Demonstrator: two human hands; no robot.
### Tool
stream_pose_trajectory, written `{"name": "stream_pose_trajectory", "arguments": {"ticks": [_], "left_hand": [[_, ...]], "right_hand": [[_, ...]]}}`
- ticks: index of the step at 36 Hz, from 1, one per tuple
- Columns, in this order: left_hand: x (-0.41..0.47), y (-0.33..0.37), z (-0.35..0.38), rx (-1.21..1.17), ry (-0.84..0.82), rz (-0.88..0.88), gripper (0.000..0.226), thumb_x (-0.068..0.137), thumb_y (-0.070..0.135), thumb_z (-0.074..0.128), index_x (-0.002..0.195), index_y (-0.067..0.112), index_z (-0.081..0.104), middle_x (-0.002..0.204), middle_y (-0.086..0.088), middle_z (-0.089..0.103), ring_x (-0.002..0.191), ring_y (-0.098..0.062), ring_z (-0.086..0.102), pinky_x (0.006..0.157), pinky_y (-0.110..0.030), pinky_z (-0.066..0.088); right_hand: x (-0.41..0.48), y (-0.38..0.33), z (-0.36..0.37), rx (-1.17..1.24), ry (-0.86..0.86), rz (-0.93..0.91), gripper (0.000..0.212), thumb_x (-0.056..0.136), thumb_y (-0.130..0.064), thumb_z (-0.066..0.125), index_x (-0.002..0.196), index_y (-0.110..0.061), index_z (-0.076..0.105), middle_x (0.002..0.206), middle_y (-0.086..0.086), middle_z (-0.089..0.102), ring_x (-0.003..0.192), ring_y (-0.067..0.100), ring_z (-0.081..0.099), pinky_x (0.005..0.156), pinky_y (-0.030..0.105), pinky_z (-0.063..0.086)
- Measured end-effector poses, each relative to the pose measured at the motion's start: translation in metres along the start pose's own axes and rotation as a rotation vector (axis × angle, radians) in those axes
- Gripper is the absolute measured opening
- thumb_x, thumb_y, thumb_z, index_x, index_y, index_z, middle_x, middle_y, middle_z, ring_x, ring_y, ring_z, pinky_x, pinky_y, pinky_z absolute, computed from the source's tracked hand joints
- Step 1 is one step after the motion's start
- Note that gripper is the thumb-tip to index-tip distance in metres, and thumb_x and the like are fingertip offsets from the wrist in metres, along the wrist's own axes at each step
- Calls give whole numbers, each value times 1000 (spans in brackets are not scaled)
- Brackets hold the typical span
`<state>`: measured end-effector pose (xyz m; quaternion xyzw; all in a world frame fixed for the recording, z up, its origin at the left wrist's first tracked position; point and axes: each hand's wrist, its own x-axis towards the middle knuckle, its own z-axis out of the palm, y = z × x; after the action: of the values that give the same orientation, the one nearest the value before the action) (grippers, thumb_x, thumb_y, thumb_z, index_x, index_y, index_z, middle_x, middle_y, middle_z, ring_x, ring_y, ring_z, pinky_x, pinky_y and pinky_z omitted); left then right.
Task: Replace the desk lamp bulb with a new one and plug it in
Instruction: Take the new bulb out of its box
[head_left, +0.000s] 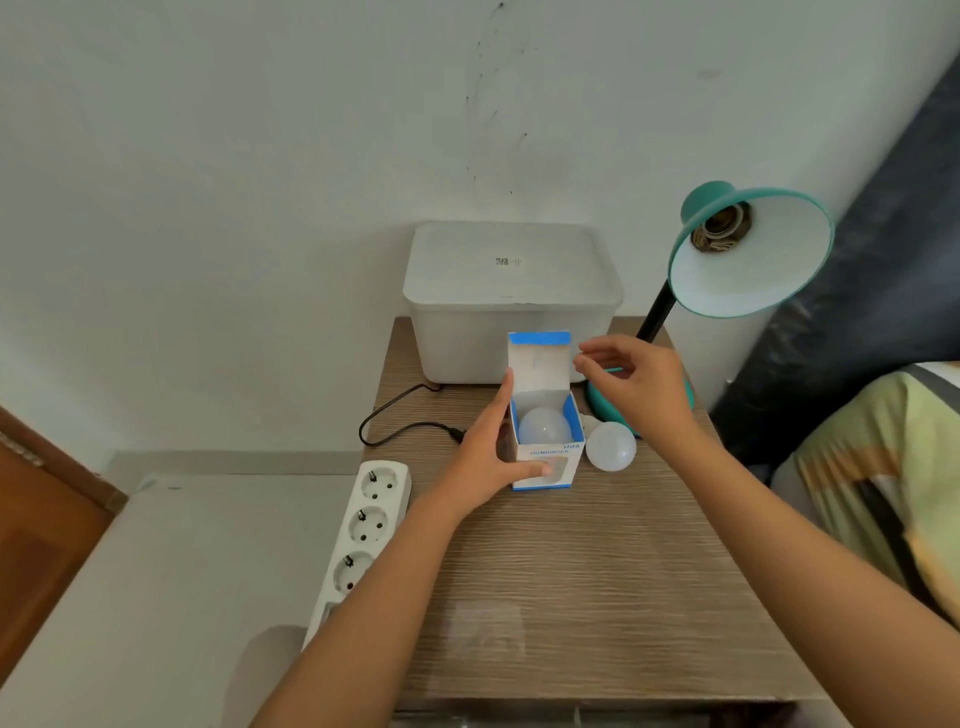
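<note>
A teal desk lamp (748, 249) stands at the table's back right, its shade tilted toward me and its socket (719, 231) bare. A small white-and-blue carton (545, 457) stands upright mid-table with its lid flap up and a white bulb (544, 427) inside. My left hand (493, 457) grips the carton's left side and front. My right hand (639, 384) hovers just right of the open flap, fingers loosely curled and holding nothing. Another white bulb (611, 446) lies on the table right of the carton, by the lamp base.
A lidded white plastic bin (511, 296) sits against the wall behind the carton. A black cord with a plug (400, 428) loops left of it. A white power strip (361, 530) lies along the wooden table's (597, 597) left edge. A striped cushion (883, 467) is at right.
</note>
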<state>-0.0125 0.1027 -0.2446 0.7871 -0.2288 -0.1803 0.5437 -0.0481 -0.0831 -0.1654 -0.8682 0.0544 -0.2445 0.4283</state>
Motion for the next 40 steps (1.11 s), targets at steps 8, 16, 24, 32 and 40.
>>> {"name": "stream_pose_trajectory", "arguments": {"ticks": [8,16,24,32,40], "left_hand": [[-1,1,0,-7,-11,-14,119,65,31,85,138,60,-4,153,12,28,136,-9,36,107,-44,40],[1,6,-4,75,-38,-75,121,69,24,83,136,59,-12,157,6,21,139,-16,33,106,-47,41],[-4,10,-3,48,-60,-67,121,70,25,82,145,42,-11,157,8,21,141,-12,26,112,-39,34],[-5,14,-3,59,-80,-83,119,72,24,81,146,41,-11,157,7,18,142,-14,24,113,-39,31],[-7,14,-3,64,-55,-101,122,69,28,83,145,43,-12,157,8,18,141,-13,26,110,-45,36]], "right_hand": [[-1,-19,19,-333,-622,-110,22,83,-23,66,99,-9,70,91,5,71,80,13,63,76,22,53],[13,-44,33,-624,-894,29,19,78,-27,59,91,-16,69,87,5,67,79,19,60,61,22,42],[14,-47,6,-435,-723,19,38,72,-29,74,108,-18,68,99,-6,64,91,9,57,77,22,46],[-8,-37,10,-450,-746,-46,49,78,-39,67,124,-30,52,114,-4,46,104,16,50,88,31,46],[-21,-36,-4,-413,-623,-52,32,87,-38,53,113,-20,46,111,-1,44,95,19,51,81,34,47]]}}
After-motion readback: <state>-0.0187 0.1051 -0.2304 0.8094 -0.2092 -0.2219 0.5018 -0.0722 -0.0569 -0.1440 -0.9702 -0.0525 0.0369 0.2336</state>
